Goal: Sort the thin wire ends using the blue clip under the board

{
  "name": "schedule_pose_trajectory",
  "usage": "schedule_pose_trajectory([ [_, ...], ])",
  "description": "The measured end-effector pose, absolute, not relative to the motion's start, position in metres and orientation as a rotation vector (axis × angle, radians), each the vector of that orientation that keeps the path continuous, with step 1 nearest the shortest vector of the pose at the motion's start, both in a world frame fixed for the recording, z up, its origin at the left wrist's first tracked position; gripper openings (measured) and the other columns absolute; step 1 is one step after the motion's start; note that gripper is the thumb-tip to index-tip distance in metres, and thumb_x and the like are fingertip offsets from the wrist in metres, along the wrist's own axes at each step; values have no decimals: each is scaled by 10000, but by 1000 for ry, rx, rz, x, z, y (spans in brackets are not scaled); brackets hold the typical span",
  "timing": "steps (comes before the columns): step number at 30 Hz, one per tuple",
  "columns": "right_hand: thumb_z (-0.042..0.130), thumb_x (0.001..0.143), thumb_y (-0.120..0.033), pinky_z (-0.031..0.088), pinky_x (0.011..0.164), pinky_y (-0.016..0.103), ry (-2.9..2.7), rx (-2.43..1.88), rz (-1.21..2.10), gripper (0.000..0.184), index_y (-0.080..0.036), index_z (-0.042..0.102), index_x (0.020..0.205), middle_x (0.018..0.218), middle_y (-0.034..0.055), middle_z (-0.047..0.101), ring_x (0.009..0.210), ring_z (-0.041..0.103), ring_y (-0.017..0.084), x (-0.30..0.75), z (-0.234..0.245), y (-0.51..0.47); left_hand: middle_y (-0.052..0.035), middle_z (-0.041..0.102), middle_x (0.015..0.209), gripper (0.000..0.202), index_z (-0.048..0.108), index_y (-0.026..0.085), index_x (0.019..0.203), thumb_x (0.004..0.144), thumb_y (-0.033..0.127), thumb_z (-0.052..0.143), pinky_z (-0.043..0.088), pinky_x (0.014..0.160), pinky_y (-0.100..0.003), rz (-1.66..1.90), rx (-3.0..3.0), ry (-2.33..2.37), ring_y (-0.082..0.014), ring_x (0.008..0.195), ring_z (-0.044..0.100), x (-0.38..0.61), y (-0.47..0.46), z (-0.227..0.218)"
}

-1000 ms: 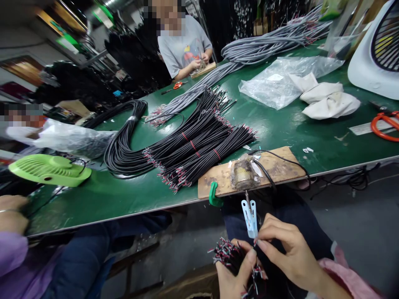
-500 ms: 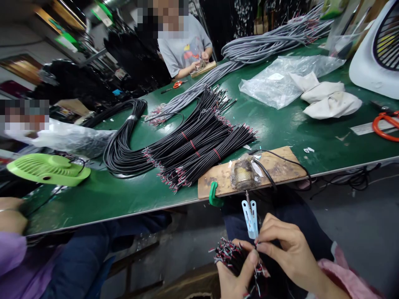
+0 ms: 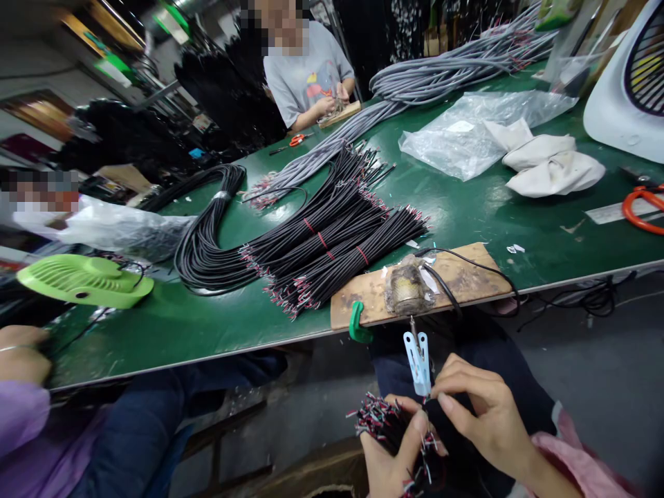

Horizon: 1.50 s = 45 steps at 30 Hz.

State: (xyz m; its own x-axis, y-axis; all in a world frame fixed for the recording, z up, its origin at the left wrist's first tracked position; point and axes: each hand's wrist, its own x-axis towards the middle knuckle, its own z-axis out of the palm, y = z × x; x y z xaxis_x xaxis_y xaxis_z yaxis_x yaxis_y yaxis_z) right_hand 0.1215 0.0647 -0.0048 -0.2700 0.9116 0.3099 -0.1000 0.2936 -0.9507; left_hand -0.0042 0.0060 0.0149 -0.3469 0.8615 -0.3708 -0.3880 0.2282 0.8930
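Note:
My left hand [image 3: 397, 453] is closed around a bundle of thin black cables [image 3: 381, 420] with red, white and dark wire ends sticking out at the top. One cable end rises past the left thumb, just below a light blue plastic clothespin [image 3: 417, 363]. The clothespin sits on a metal rod coming from a gauze-wrapped metal cylinder [image 3: 407, 289]. Beside that cable end is my right hand [image 3: 480, 408], its thumb and forefinger tips close together; what lies between them is too small to make out.
A wooden board [image 3: 467, 273] with a green clamp [image 3: 357, 324] sits at the green table's [image 3: 207, 346] edge. Bundled black cables [image 3: 332, 235], grey cables [image 3: 440, 72] and a green fan [image 3: 86, 280] lie beyond. One person sits opposite, another at left. Orange-handled scissors [image 3: 640, 207] lie right.
My right thumb and forefinger have shifted slightly up and right, away from the left thumb. My left hand keeps its hold on the cable bundle. The view has shifted slightly.

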Motion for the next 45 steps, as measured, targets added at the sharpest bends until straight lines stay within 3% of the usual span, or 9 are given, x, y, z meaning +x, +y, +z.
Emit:
schedule_pose_trajectory([
  [26,608,796,-50,495,584,320,-1542,-738,1216,178,-174,735,787,664,45,712,593,612,180,119,-1,71,-7,659,445,292,645,170,629,665,380,845,480,439,-190,1415,512,1377,-126,354,597,-7,7,12],
  [45,663,801,-82,476,630,311,-1485,-756,1361,119,-171,743,803,702,44,698,664,604,184,122,-3,70,1,668,482,288,619,165,684,721,379,808,473,438,-190,1416,534,1359,-112,364,582,-10,1,0],
])
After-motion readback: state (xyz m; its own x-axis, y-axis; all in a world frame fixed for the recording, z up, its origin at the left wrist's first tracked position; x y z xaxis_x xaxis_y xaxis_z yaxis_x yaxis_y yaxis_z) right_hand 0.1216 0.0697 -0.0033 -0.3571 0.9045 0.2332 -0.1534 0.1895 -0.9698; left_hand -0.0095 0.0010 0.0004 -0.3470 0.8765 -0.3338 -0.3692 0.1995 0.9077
